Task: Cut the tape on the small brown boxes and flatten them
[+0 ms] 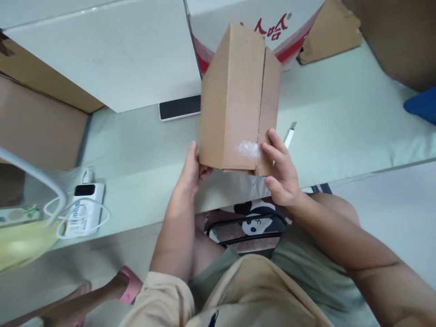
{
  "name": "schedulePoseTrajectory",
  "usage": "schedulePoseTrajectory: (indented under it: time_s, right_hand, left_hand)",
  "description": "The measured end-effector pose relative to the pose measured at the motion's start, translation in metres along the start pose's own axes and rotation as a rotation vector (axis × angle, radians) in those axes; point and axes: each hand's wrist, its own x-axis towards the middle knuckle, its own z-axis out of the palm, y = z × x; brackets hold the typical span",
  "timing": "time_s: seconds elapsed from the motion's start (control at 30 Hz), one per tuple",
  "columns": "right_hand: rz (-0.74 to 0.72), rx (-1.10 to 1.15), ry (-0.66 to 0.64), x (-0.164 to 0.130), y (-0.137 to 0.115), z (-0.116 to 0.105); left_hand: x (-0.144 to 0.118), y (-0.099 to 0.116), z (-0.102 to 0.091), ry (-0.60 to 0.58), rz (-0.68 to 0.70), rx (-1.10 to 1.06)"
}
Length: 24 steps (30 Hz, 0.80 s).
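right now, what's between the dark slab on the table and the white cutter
In the head view, the cardboard box is between the dark slab and the white cutter, hiding the table behind it.

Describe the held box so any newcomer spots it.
On the pale green tabletop stands a white carton with red characters. In front of it, the brown cardboard box is between the left hand and right hand. Only this one is handheld, with a tape patch low down.

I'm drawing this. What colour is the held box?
Brown: the held box shows best in the head view.
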Motion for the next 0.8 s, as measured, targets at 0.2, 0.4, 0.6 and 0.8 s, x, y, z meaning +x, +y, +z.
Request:
schedulePoseTrajectory:
  time_s: [0.2, 0.4, 0.6, 0.8]
  right_hand:
    - [0.014, -0.060, 0.184, 0.004, 0.000, -0.008]
    - [-0.016, -0.096, 0.051, 0.005, 0.006, -0.010]
    - [-0.028, -0.069, 0.043, 0.007, 0.009, -0.009]
    - [0.010, -0.049, 0.040, 0.004, 0.008, -0.014]
  left_hand:
    - [-0.017, 0.009, 0.019, -0.155, -0.321, 0.242]
    - [-0.009, -0.001, 0.014, 0.164, 0.251, 0.531]
    - [-0.010, -0.010, 0.025, 0.210, 1.158, 0.604]
    - [-0.006, -0.017, 0.048, 0.212, 1.323, 0.711]
